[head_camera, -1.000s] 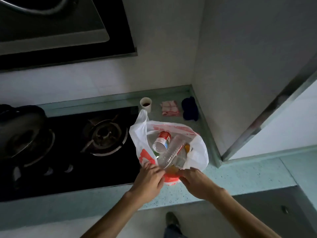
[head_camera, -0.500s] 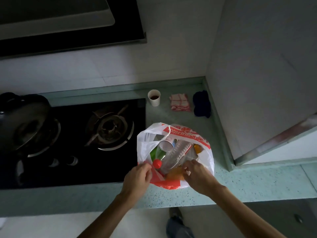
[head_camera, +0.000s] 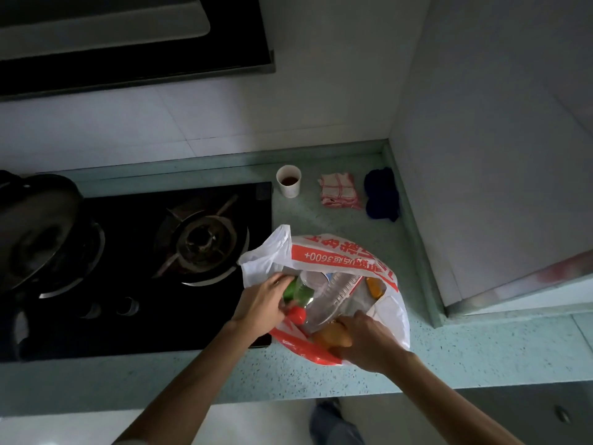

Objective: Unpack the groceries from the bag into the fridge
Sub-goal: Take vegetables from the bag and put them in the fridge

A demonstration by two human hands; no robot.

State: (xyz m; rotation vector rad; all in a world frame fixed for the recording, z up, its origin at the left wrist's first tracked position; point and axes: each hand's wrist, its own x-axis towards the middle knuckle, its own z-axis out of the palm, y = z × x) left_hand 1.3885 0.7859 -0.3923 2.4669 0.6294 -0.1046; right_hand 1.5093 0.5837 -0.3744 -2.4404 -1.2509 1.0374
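We take the bag [head_camera: 324,256] as our landmark: a white plastic one with red print, standing open on the counter [head_camera: 481,348], its left side just over the edge of the hob [head_camera: 144,268]. Inside it, against the left wall, lies the green bottle [head_camera: 296,290]. Its long axis runs from the near rim toward the far rim, with the red cap [head_camera: 297,315] at the near end. Our left hand [head_camera: 261,305] has reached in over the bag's left rim and its fingers curl round the bottle's body just above the cap, so we judge this to be the grasp that comes before a lift. The pull should go up and back along that axis, cap end first. A clear bottle [head_camera: 337,293] lies touching it, slanting from the bag's near left to its far right, and may shift as the green one leaves. Our right hand [head_camera: 369,340] sits at the bag's near rim over an orange item [head_camera: 332,337]. We cannot tell whether it grips that item, pinches the plastic, or only rests there. The left hand is plainly the nearer to the green bottle. Beyond the bag's far side stand a paper cup [head_camera: 288,181], a checked cloth [head_camera: 338,191] and a dark blue cloth [head_camera: 382,194]. No fridge is in view.
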